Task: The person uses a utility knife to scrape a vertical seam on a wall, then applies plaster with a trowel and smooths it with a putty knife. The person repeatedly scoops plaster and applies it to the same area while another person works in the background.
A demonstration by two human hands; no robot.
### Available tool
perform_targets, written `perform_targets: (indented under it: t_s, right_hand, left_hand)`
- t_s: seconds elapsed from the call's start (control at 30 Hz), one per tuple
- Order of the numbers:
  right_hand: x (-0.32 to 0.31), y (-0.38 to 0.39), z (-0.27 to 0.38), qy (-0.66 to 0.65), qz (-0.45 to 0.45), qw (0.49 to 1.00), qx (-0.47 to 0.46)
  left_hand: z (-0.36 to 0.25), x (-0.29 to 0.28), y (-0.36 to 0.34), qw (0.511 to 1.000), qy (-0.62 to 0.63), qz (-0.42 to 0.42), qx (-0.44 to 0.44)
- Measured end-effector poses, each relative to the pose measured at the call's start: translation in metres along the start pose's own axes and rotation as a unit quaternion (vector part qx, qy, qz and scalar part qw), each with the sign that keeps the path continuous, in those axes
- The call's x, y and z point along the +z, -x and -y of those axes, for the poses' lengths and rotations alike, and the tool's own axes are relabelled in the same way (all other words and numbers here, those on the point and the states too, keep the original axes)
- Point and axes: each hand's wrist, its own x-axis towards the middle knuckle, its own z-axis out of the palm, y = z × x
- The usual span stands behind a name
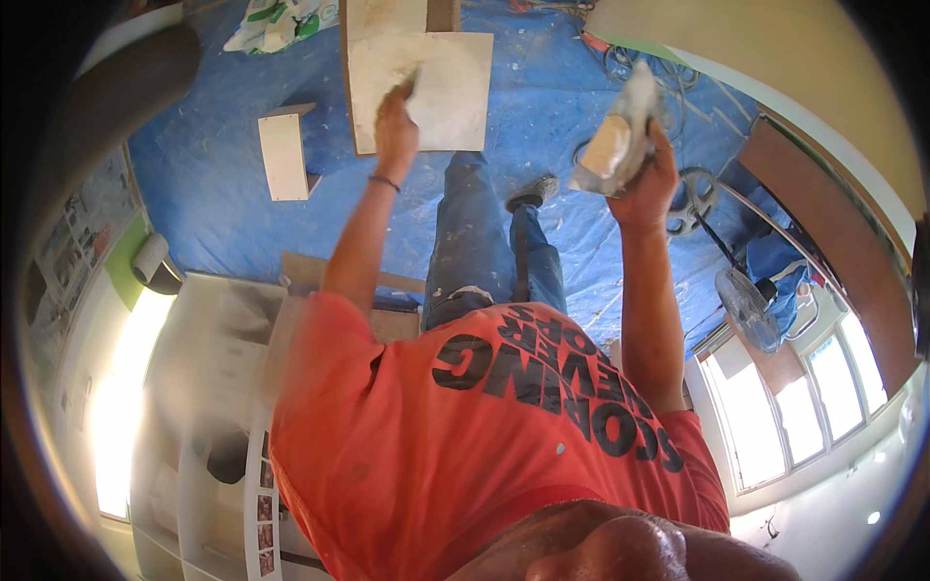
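My left hand (395, 131) is closed on a thin, dark-edged scraper (414, 81), its blade close to or on a white board (455, 92). Pale beige smears mark the board around the tool. Off to the right, my right hand (651, 184) is raised and closed round a crumpled, whitish plastic bag (635, 105) with a thick patch of cream-coloured putty (607, 145) on its left side. The bag's upper end is blurred, and my palm hides part of its underside. The two hands are well apart.
Blue sheeting (218, 145) covers the floor. A small white box-like piece (283, 157) stands left of the board, and a green-and-white bag (281, 21) lies beyond it. Cables (683, 82) coil at the far right, near a fan (748, 308). White shelving (208, 465) stands at lower left.
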Motion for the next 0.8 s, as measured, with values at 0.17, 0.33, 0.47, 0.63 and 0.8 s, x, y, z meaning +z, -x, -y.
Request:
perform_targets:
  t_s: [0.17,0.33,0.47,0.63,0.8]
  right_hand:
    - [-0.031,0.021,0.024,-0.028,-0.015,0.999,-0.043]
    - [-0.067,0.055,0.016,-0.044,-0.051,0.995,-0.067]
    - [-0.087,0.085,0.003,-0.095,-0.048,0.99,-0.096]
    - [-0.09,0.136,0.002,-0.206,-0.029,0.963,-0.169]
    - [-0.104,0.215,0.004,-0.244,-0.039,0.911,-0.331]
  left_hand:
    - [0.062,0.047,-0.05,0.967,-0.217,0.073,-0.114]
    - [0.035,0.091,-0.027,0.948,-0.281,0.122,-0.086]
    - [0.013,0.089,-0.005,0.936,-0.257,0.239,0.019]
    - [-0.036,0.062,0.024,0.918,0.157,0.365,0.008]
    - [-0.232,-0.056,0.074,0.744,0.494,0.448,-0.048]
